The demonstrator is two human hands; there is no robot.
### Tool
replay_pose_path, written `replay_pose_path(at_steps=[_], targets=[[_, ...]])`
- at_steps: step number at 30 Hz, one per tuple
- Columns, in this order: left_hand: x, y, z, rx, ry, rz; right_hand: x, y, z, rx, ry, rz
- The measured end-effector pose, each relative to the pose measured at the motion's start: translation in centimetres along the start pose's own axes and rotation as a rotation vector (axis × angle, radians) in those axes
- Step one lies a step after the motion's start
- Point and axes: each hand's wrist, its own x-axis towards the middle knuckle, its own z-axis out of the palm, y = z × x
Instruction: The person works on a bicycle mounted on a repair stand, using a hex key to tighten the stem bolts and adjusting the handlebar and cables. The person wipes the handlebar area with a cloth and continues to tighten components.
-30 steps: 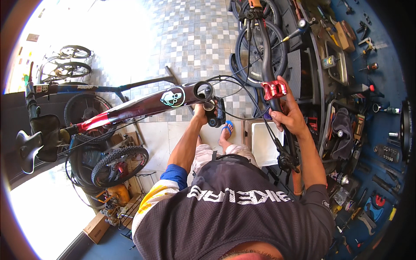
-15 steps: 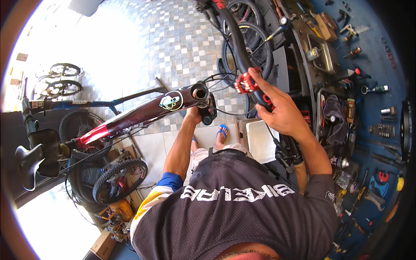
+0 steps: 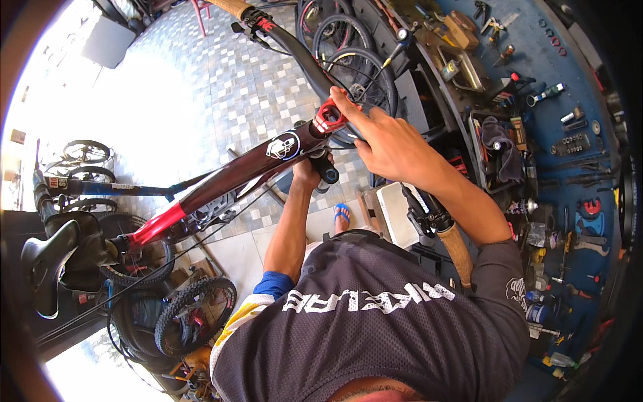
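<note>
A dark red bicycle frame [image 3: 221, 174] slants across the left half, its head tube toward the middle. My right hand [image 3: 395, 144] grips the red stem [image 3: 329, 118] and the black handlebar [image 3: 295, 50] clamped to it, index finger stretched along the stem. The stem's round clamp end sits at the top of the head tube; whether it is fully seated I cannot tell. Below the head tube, my left hand [image 3: 307, 175] is closed round the black fork [image 3: 326, 170], its fingers partly hidden. A cork-coloured grip [image 3: 455, 258] ends the handlebar beside my right arm.
A blue workbench [image 3: 536, 127] with many tools and trays runs along the right. Wheels [image 3: 355, 74] stand beside it. A white bin [image 3: 396, 214] is near my legs. At the lower left, a loose tyre [image 3: 194, 316] lies near the black saddle [image 3: 50, 264].
My right hand has brought the stem and handlebar left, onto the head tube's top, whose round opening showed before. My left hand stays below it. The view has shifted a little.
</note>
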Motion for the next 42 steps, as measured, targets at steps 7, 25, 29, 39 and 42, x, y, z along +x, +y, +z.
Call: replay_pose_path(at_steps=[7,25,29,39,42], targets=[[0.0,0.2,0.6,0.059,0.001,-0.016,0.4,-2.2,-0.9,-0.036,-0.085,0.093],[1.0,0.1,1.0,0.020,-0.207,0.095,0.6,-2.4,-0.1,-0.089,-0.040,0.061],[0.6,1.4,1.1,0.077,-0.255,-0.074,0.4,-2.6,0.2,-0.103,-0.081,0.093],[0.1,1.6,1.0,0.105,-0.218,-0.087,0.4,-2.1,3.5,0.017,-0.076,0.238],[0.1,1.6,-0.1,0.196,-0.249,0.022,0.7,-2.3,3.6,0.112,-0.118,0.272]])
